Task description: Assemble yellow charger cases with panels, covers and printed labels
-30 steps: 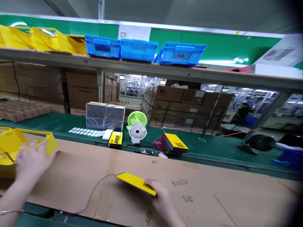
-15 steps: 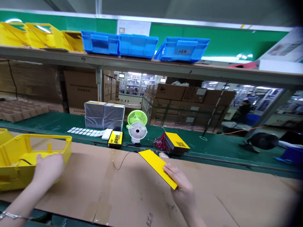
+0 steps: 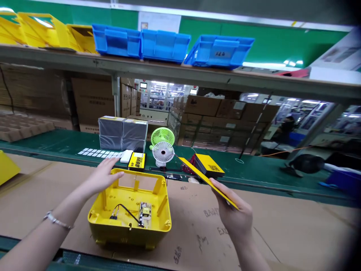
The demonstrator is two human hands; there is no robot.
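My left hand point(image 3: 103, 176) is open, fingers spread, at the back left corner of a yellow housing point(image 3: 126, 227); whether it touches the rim I cannot tell. Inside the housing lie a small circuit board point(image 3: 146, 214) and a black cable. My right hand point(image 3: 235, 216) grips the near end of a flat yellow panel point(image 3: 207, 180), held tilted above the cardboard, to the right of the housing. Behind the panel sits a stack of similar yellow-topped panels point(image 3: 210, 165), with red wires beside it.
A white fan point(image 3: 163, 152), a green fan point(image 3: 163, 136), wrapped boxes point(image 3: 111, 132) and a yellow-black box point(image 3: 137, 161) stand behind the cardboard sheet point(image 3: 194, 241). Another yellow housing point(image 3: 8, 167) is at far left. Blue bins point(image 3: 166, 45) line the shelf above.
The yellow housing has moved right, to the middle in front of me. My left hand has let go of its rim and opened. The panel in my right hand has shifted right and turned more edge-on.
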